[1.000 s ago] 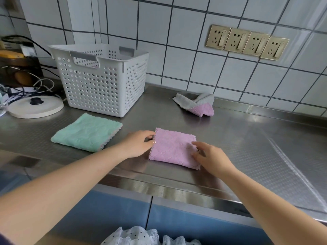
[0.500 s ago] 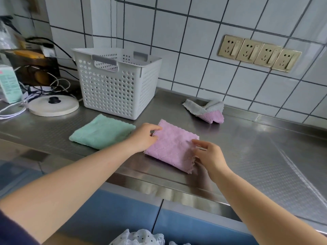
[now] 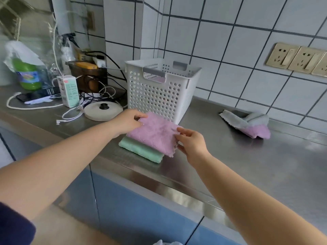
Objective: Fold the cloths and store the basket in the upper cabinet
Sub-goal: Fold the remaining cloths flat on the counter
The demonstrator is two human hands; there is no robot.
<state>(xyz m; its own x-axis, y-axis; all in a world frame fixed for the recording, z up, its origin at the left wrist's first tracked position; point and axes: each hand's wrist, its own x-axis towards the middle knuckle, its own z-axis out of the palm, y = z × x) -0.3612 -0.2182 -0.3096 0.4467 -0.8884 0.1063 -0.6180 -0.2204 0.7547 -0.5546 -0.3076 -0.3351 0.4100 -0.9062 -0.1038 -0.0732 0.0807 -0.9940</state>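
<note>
Now folded pink cloth pinched by left hand and right hand, over folded green cloth

A folded pink cloth is held at its two sides just over a folded mint-green cloth, covering most of it; whether the two touch cannot be told. The green one lies flat near the front edge of the steel counter, only its near edge showing. Right behind them stands a white perforated basket, upright and open-topped, with grey handles. Well to the right, by the tiled wall, a grey-and-pink cloth lies crumpled and unfolded.
</note>
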